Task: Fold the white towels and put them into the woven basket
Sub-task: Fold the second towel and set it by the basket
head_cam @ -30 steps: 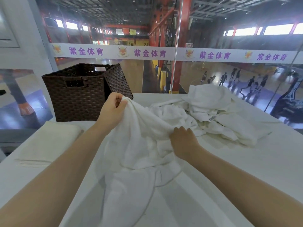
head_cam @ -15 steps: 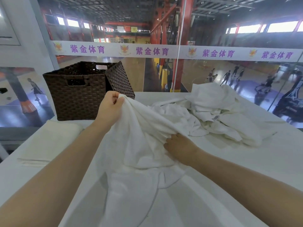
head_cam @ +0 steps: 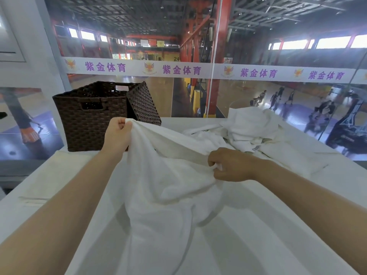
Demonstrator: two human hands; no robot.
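2 hands (head_cam: 117, 133) (head_cam: 231, 164) pinch towel (head_cam: 164, 185) edge | basket (head_cam: 89, 118) behind left

Your left hand (head_cam: 117, 134) and right hand (head_cam: 231, 165) are both bare: no gloves, no rings that show, no watch or band at either wrist. Your forearms are bare too, all the way from the wrists down to the bottom corners of the view, with no sleeve or cuff showing anywhere along them. The knuckles and the thumb of each hand are plain to see. Nothing more of your body than these two arms shows.
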